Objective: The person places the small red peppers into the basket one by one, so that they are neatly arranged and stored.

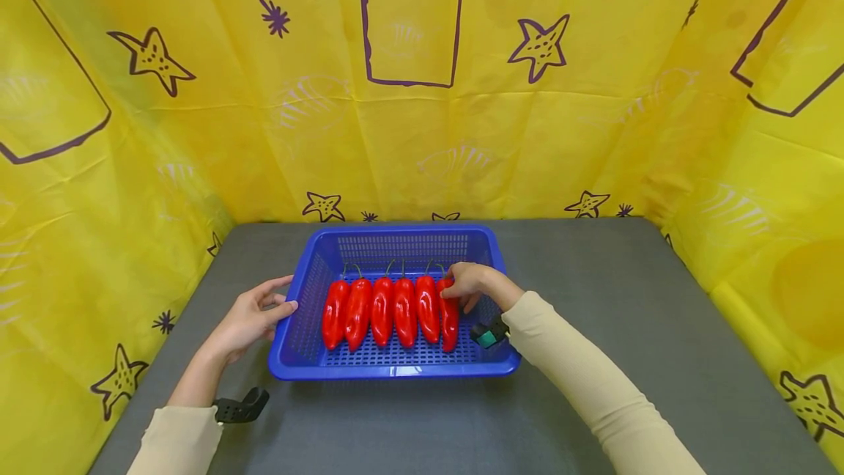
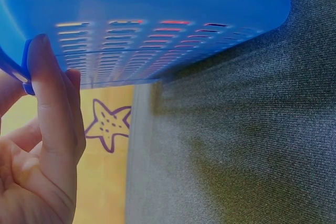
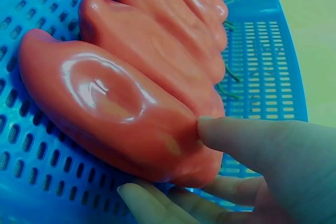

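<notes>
A blue plastic basket (image 1: 395, 372) with slotted walls stands on the grey table. Inside it, several long red peppers (image 1: 382, 311) lie side by side in a row, green stems toward the far wall. My left hand (image 1: 253, 319) pinches the basket's left rim, thumb on the rim and the other fingers around its outer side. At the right end of the row, my right hand (image 1: 473, 283) holds the last red pepper (image 1: 450, 328) near its stem end. In the right wrist view the thumb presses on top of this pepper (image 3: 100, 93) while the fingers curl beneath it.
Grey table surface (image 1: 633, 292) extends on both sides of the basket and in front of it. A yellow cloth (image 1: 409, 138) printed with starfish hangs behind and along both sides. Each wrist wears a black strap (image 1: 240, 407).
</notes>
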A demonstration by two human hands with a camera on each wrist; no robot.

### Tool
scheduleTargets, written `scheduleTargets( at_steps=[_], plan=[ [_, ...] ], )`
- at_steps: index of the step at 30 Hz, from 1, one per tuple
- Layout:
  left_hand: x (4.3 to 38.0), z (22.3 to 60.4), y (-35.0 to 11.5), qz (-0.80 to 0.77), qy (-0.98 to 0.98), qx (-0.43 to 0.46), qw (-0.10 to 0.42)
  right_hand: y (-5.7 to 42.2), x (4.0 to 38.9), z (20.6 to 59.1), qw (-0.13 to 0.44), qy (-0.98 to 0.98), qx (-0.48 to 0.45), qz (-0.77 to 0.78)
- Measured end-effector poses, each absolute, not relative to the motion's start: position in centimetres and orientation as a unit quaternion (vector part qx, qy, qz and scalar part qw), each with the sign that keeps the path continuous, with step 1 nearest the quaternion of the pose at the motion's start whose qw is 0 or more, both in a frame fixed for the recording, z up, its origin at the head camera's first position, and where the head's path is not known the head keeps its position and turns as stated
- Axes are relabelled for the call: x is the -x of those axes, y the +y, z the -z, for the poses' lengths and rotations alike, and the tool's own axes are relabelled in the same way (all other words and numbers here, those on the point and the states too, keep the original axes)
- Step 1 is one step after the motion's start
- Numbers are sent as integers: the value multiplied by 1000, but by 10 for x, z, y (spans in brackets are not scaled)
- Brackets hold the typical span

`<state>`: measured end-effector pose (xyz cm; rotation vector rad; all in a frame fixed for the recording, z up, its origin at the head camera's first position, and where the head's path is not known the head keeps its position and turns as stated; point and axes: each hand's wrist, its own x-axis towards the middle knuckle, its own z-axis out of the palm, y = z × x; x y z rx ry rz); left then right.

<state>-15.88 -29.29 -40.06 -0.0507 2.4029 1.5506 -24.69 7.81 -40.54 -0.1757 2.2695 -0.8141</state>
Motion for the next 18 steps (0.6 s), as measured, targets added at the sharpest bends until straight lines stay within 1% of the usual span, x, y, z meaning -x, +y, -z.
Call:
scheduleTargets(
  at_steps=[7, 13, 18],
  plan=[
    [159, 399, -292, -531, 836, 15, 140, 79, 245, 402, 344, 884, 65, 310],
    [158, 398, -292, -524, 840, 10, 140, 82, 243, 393, 309, 899, 71, 303],
    [158, 396, -292, -511, 848, 2, 137, 86, 240, 382, 279, 906, 106, 300]
  ],
)
